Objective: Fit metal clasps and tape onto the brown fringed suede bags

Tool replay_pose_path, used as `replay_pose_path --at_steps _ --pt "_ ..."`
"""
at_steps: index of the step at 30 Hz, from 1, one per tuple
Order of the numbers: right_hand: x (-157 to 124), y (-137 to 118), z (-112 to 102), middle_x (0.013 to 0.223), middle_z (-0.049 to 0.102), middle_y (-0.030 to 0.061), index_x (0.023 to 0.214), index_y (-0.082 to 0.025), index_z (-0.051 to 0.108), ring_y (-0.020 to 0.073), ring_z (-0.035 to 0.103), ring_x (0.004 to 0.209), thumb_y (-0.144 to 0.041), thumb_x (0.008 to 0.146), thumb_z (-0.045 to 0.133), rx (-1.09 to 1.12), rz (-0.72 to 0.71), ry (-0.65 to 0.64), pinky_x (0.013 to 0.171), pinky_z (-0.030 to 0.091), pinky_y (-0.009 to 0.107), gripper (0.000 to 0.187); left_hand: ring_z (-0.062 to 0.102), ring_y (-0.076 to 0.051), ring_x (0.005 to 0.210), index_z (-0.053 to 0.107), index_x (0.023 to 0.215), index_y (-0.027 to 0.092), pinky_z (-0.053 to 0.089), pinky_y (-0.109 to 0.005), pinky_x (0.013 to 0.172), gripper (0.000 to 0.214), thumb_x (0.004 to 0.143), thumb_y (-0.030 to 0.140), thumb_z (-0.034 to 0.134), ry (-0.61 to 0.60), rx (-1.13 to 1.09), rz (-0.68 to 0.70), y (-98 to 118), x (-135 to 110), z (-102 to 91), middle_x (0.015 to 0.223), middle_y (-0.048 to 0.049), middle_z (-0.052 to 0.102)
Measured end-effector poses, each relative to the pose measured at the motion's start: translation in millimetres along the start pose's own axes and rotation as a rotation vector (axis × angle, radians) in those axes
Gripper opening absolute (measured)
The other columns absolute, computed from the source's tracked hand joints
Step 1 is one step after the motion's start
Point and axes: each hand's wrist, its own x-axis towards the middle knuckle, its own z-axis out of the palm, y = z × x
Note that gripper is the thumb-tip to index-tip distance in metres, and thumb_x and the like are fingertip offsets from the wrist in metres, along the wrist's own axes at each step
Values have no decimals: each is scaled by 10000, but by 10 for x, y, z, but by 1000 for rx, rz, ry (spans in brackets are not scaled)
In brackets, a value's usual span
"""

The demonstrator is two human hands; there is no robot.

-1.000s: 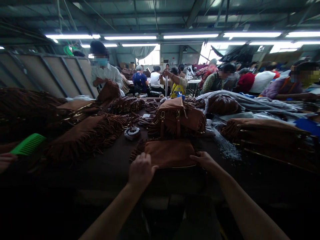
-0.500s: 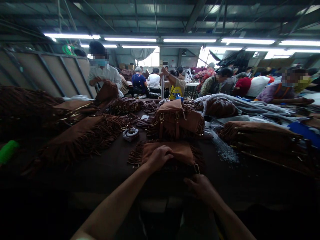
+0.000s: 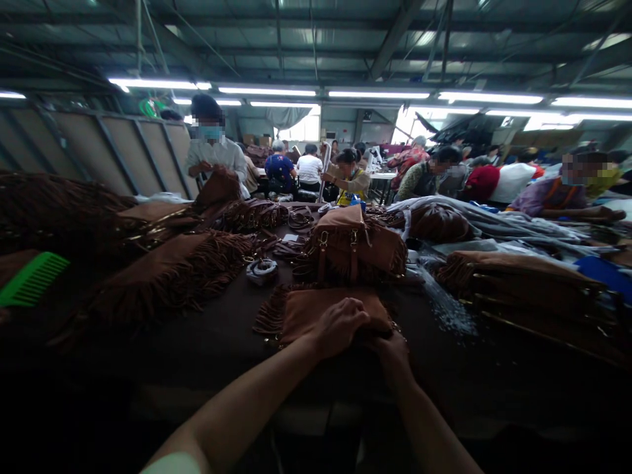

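Note:
A flat brown suede bag with fringe lies on the dark table right in front of me. My left hand rests closed on the bag's near right part, fingers curled over the suede. My right hand is pressed against it at the bag's near right corner, its fingers tucked under the left hand and the bag's edge. A second brown fringed bag with gold buckles stands just behind it.
Piles of brown fringed bags cover the left; more stacked bags lie right. A green comb shows at the far left edge. A coiled strap lies mid-table. Several masked people work at the far end and right.
Both hands came together from the bag's two near corners to its right side. The bag was turned so its fringe shows on the left. The green comb at left moved about.

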Motion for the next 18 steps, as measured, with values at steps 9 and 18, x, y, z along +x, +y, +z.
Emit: replay_pose_path --at_steps 9,18 --pt "38 -45 31 986 721 55 1130 -178 640 255 669 869 -132 529 677 311 101 -228 688 543 313 604 583 -169 864 681 790 152 478 -292 827 205 773 32 515 1 -270 -87 -360 248 164 898 -57 641" --pt "88 10 33 1147 678 52 1106 -221 673 286 609 1072 -114 501 748 402 86 -238 837 512 349 619 605 -185 1039 653 1014 184 483 -277 895 307 717 168 725 -49 -441 -47 -237 36 -3 1151 -62 631"
